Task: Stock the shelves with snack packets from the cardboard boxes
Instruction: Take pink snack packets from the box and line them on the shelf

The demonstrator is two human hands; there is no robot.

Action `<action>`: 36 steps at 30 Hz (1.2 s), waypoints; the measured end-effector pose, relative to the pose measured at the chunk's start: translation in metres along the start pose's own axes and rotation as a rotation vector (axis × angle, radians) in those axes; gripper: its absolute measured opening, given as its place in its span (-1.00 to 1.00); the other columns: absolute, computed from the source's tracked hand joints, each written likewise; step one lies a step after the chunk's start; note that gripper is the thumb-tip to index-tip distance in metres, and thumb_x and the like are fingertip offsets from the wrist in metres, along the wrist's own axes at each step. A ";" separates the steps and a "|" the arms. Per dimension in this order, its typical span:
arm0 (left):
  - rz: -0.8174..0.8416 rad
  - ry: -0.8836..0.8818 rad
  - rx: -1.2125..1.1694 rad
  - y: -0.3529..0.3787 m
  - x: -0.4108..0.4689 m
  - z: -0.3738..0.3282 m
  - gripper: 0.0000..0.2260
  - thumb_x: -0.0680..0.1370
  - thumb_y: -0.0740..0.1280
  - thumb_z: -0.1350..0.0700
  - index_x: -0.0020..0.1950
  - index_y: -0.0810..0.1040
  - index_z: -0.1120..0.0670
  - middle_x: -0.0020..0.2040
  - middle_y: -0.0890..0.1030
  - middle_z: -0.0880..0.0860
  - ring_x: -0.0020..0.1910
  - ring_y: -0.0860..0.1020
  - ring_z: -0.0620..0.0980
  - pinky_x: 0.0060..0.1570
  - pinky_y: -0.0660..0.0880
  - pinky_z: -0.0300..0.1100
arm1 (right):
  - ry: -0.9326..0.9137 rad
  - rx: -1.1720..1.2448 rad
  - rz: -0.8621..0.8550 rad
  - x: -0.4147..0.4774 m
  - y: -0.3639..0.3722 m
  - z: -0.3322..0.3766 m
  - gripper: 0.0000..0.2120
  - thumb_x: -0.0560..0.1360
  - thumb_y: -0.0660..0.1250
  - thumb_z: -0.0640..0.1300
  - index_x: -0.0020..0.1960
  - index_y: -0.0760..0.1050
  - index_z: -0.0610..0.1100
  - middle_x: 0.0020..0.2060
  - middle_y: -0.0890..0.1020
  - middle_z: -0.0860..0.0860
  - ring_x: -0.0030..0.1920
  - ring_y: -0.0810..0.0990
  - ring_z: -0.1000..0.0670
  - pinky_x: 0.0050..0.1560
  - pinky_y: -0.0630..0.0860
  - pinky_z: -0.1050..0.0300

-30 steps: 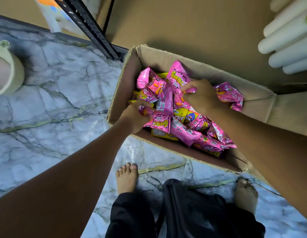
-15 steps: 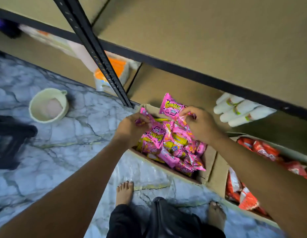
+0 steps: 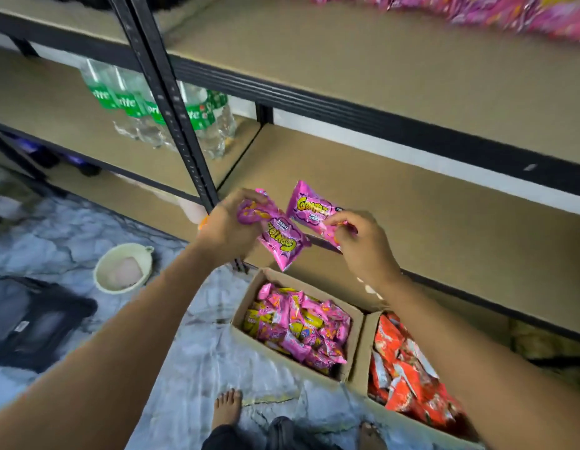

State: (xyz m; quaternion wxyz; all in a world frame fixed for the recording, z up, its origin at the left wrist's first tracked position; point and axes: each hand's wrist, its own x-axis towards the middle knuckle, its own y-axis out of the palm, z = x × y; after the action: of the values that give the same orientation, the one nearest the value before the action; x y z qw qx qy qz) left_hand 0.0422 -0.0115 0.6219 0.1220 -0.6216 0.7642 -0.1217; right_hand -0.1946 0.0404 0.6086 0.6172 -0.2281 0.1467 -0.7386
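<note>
Held above the cardboard box [image 3: 275, 358], ready for the shelf [image 3: 428, 216]: one pink snack packet [image 3: 280, 238] gripped in left hand [image 3: 228, 232], second packet [image 3: 309, 209] pinched in right hand [image 3: 363, 245].

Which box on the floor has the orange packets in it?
The right-hand box holds orange packets; the left-hand box beside it holds pink packets.

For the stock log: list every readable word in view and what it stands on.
"Cornitoz" (spelling unsure), "CHEES…": upright pink packet, right hand.
"Cornitoz", "ZERO": upside-down pink packet, left hand.
"Sprite", in fragments: green bottle labels.
Too blurred: boxed pink packets, boxed orange packets, top-shelf packets.
</note>
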 end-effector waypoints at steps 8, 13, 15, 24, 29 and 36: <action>0.044 0.158 0.090 -0.033 0.015 -0.129 -0.70 0.50 0.33 0.44 -0.08 0.45 0.02 -0.14 0.60 -0.03 -0.35 0.53 -0.19 -0.28 0.50 -0.26 | -0.168 -0.035 -0.107 0.039 -0.067 0.088 -0.74 0.51 0.26 -0.36 -0.01 0.67 -0.10 -0.07 0.59 0.10 -0.03 0.49 0.22 -0.08 0.35 0.43; -0.033 0.188 0.002 -0.027 0.030 -0.173 -0.82 0.47 0.48 0.28 -0.08 0.60 0.01 -0.16 0.61 -0.01 -0.24 0.54 -0.15 -0.08 0.50 -0.20 | -0.148 0.027 -0.176 0.052 -0.103 0.118 -0.70 0.52 0.20 -0.40 -0.05 0.67 -0.15 -0.14 0.63 0.20 -0.16 0.53 0.28 -0.12 0.41 0.34; -0.039 0.213 -0.016 -0.019 0.032 -0.186 -0.76 0.41 0.57 0.17 -0.04 0.57 -0.01 -0.15 0.61 -0.06 -0.26 0.54 -0.17 -0.17 0.50 -0.31 | -0.134 0.039 -0.203 0.054 -0.116 0.123 -0.69 0.53 0.18 -0.41 -0.08 0.67 -0.17 -0.16 0.63 0.22 -0.19 0.53 0.29 -0.14 0.42 0.29; -0.022 0.292 0.131 0.020 0.060 -0.215 -0.52 0.43 0.47 0.28 -0.05 0.44 -0.32 0.17 0.33 0.09 -0.01 0.51 0.02 -0.09 0.49 -0.44 | -0.025 0.056 -0.343 0.062 -0.166 0.123 -0.65 0.54 0.19 -0.33 -0.14 0.66 0.01 -0.21 0.62 0.32 -0.11 0.55 0.20 -0.08 0.47 0.14; 0.063 0.280 -0.029 0.034 0.074 -0.223 -0.53 0.50 0.43 0.34 0.14 0.52 -0.23 -0.03 0.60 -0.01 -0.21 0.59 -0.24 -0.27 0.57 -0.29 | 0.032 0.089 -0.370 0.068 -0.185 0.114 -0.67 0.56 0.20 -0.29 -0.13 0.67 0.03 -0.25 0.61 0.30 -0.15 0.54 0.24 -0.17 0.44 0.22; 0.051 0.248 -0.023 0.058 0.097 -0.217 -0.63 0.61 0.24 0.31 0.14 0.56 -0.19 0.20 0.51 -0.05 -0.33 0.60 -0.15 -0.28 0.63 -0.15 | 0.058 0.143 -0.384 0.088 -0.199 0.102 -0.64 0.58 0.17 -0.23 -0.14 0.66 0.09 -0.04 0.65 0.19 -0.02 0.58 0.16 -0.06 0.49 0.18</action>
State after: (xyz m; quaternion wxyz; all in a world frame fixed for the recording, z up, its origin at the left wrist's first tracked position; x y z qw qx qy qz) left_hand -0.1032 -0.0877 0.8028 0.0224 -0.5833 0.7904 -0.1857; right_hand -0.3220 0.0002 0.8087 0.4753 -0.1864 0.0655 -0.8574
